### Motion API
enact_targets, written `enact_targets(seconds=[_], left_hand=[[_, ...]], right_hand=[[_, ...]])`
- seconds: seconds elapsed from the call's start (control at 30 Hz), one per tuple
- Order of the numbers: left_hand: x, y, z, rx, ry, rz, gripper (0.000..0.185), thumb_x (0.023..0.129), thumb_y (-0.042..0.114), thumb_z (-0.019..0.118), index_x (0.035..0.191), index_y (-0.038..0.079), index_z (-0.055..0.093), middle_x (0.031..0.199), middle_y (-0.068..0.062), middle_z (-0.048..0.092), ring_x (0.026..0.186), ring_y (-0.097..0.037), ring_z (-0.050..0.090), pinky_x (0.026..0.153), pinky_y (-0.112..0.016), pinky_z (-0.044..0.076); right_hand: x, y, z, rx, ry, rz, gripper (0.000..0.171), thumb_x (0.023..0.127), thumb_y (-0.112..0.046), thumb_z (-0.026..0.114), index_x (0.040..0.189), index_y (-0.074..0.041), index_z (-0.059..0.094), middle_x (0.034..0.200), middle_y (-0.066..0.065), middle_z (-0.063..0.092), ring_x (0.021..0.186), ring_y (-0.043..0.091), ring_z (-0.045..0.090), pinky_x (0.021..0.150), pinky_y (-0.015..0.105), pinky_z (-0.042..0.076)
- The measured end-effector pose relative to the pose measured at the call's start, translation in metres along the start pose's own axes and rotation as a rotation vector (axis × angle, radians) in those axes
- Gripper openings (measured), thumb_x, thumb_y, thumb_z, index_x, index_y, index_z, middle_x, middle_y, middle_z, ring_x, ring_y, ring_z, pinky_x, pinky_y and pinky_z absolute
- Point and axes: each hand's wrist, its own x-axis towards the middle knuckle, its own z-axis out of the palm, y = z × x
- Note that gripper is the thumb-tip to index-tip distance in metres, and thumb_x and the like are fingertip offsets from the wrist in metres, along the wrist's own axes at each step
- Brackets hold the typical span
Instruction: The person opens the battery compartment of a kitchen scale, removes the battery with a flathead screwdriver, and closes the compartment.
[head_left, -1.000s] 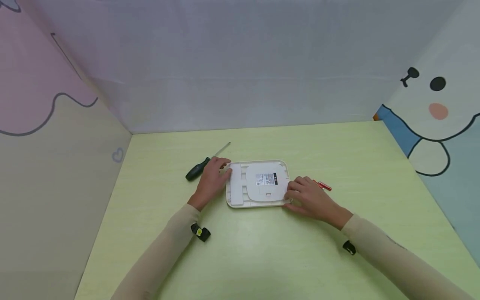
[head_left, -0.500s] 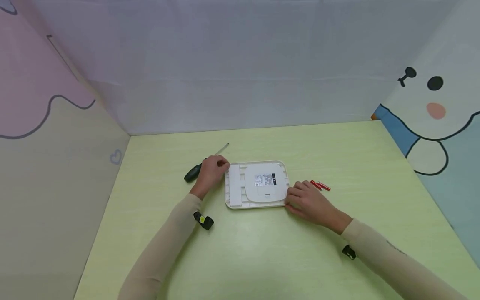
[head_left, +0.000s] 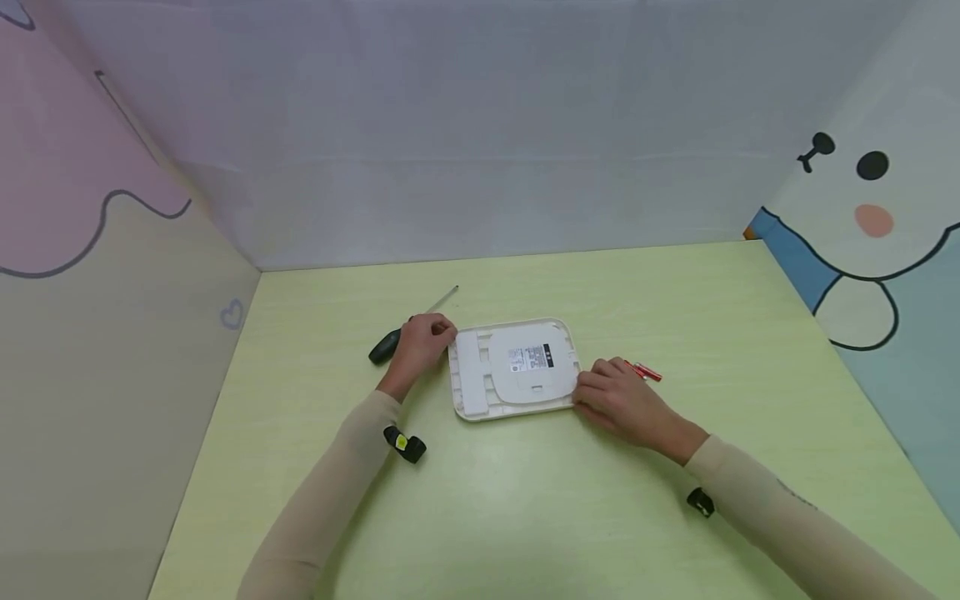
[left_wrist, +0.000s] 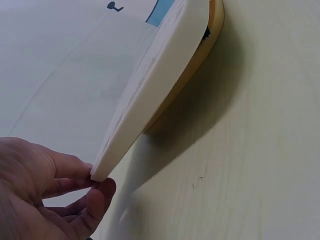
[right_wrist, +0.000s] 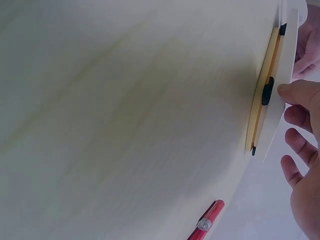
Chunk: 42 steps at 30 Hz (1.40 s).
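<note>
White plastic device (head_left: 516, 367), pinched between left hand (head_left: 420, 343) and right hand (head_left: 617, 393), has apparently tilted up off the table (head_left: 525, 500) since a moment ago.

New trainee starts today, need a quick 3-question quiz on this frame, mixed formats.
1. True or false: the screwdriver lies to the right of the white device.
2. Multiple choice: what lies on the table just beyond the right hand? A) a coin B) red batteries C) a cable
3. Fill in: the left hand touches the device's ____ edge.

Key: 1 false; 2 B; 3 left
</note>
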Motion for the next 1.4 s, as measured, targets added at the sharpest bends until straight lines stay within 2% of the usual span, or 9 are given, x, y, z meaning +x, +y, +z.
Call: enact_targets(seconds=[0.1, 0.33, 0.43, 0.7, 0.83, 1.07, 1.23, 1.3, 1.4], left_hand=[[-0.005, -0.002, 0.0, 0.0, 0.005, -0.01, 0.016, 0.096, 0.024, 0.062, 0.098, 0.013, 0.073, 0.094, -0.006, 0.07, 0.086, -0.021, 0.061, 0.072, -0.033, 0.049], [-0.022, -0.007, 0.0, -0.054, 0.008, -0.033, 0.014, 0.093, 0.023, 0.065, 0.094, 0.013, 0.074, 0.083, -0.003, 0.071, 0.066, -0.015, 0.059, 0.062, -0.028, 0.047], [-0.03, -0.007, 0.0, -0.076, 0.013, -0.042, 0.013, 0.091, 0.022, 0.066, 0.091, 0.012, 0.074, 0.078, -0.003, 0.071, 0.065, -0.013, 0.059, 0.061, -0.026, 0.046], [-0.054, -0.009, 0.002, -0.257, -0.005, -0.091, 0.009, 0.087, 0.014, 0.069, 0.084, 0.006, 0.073, 0.068, -0.009, 0.071, 0.056, -0.016, 0.063, 0.054, -0.027, 0.051], [-0.067, -0.009, 0.004, -0.304, -0.011, -0.121, 0.008, 0.085, 0.015, 0.07, 0.082, 0.007, 0.072, 0.067, -0.009, 0.071, 0.053, -0.018, 0.063, 0.053, -0.027, 0.05], [-0.087, -0.012, 0.018, -0.395, -0.003, -0.13, 0.006, 0.084, 0.009, 0.071, 0.08, 0.005, 0.071, 0.065, -0.009, 0.07, 0.049, -0.018, 0.064, 0.05, -0.03, 0.054], [-0.087, -0.009, 0.019, -0.396, -0.038, -0.105, 0.005, 0.084, 0.008, 0.069, 0.08, 0.005, 0.07, 0.066, -0.011, 0.07, 0.052, -0.018, 0.065, 0.05, -0.031, 0.054], [-0.082, -0.007, 0.016, -0.364, -0.054, -0.097, 0.006, 0.084, 0.011, 0.069, 0.081, 0.006, 0.07, 0.066, -0.009, 0.07, 0.055, -0.018, 0.065, 0.05, -0.03, 0.053], [-0.068, -0.004, 0.01, -0.288, -0.073, -0.076, 0.009, 0.087, 0.017, 0.069, 0.082, 0.01, 0.07, 0.066, -0.006, 0.069, 0.057, -0.018, 0.063, 0.051, -0.028, 0.051]], right_hand=[[-0.001, 0.006, 0.0, -0.005, 0.006, 0.003, 0.015, 0.078, -0.014, 0.081, 0.087, -0.016, 0.069, 0.087, -0.005, 0.06, 0.083, 0.018, 0.05, 0.076, 0.035, 0.039], [-0.003, 0.023, -0.005, -0.032, -0.003, 0.035, 0.015, 0.076, -0.013, 0.082, 0.086, -0.016, 0.072, 0.086, -0.004, 0.061, 0.082, 0.019, 0.048, 0.075, 0.036, 0.037], [-0.002, 0.029, -0.007, -0.042, -0.002, 0.045, 0.014, 0.076, -0.014, 0.083, 0.086, -0.017, 0.073, 0.087, -0.003, 0.062, 0.082, 0.02, 0.048, 0.074, 0.036, 0.036], [0.003, 0.043, -0.009, -0.065, -0.013, 0.072, 0.013, 0.077, -0.014, 0.081, 0.088, -0.018, 0.074, 0.087, -0.002, 0.064, 0.079, 0.02, 0.051, 0.074, 0.038, 0.04], [0.006, 0.049, -0.007, -0.072, -0.006, 0.076, 0.011, 0.079, -0.014, 0.08, 0.088, -0.017, 0.074, 0.086, -0.001, 0.064, 0.077, 0.02, 0.051, 0.074, 0.039, 0.04], [0.011, 0.057, -0.006, -0.082, -0.004, 0.089, 0.01, 0.08, -0.015, 0.079, 0.089, -0.017, 0.076, 0.084, -0.001, 0.063, 0.077, 0.021, 0.053, 0.075, 0.039, 0.041], [0.009, 0.058, -0.007, -0.085, 0.008, 0.106, 0.014, 0.076, -0.013, 0.082, 0.089, -0.016, 0.077, 0.083, -0.001, 0.064, 0.077, 0.021, 0.055, 0.073, 0.038, 0.041], [0.007, 0.056, -0.008, -0.084, 0.012, 0.127, 0.015, 0.076, -0.014, 0.082, 0.09, -0.017, 0.077, 0.084, -0.001, 0.065, 0.077, 0.022, 0.057, 0.072, 0.038, 0.041], [0.005, 0.05, -0.009, -0.066, 0.004, 0.207, 0.013, 0.079, -0.017, 0.08, 0.091, -0.017, 0.076, 0.085, -0.002, 0.067, 0.077, 0.021, 0.057, 0.073, 0.039, 0.041]])
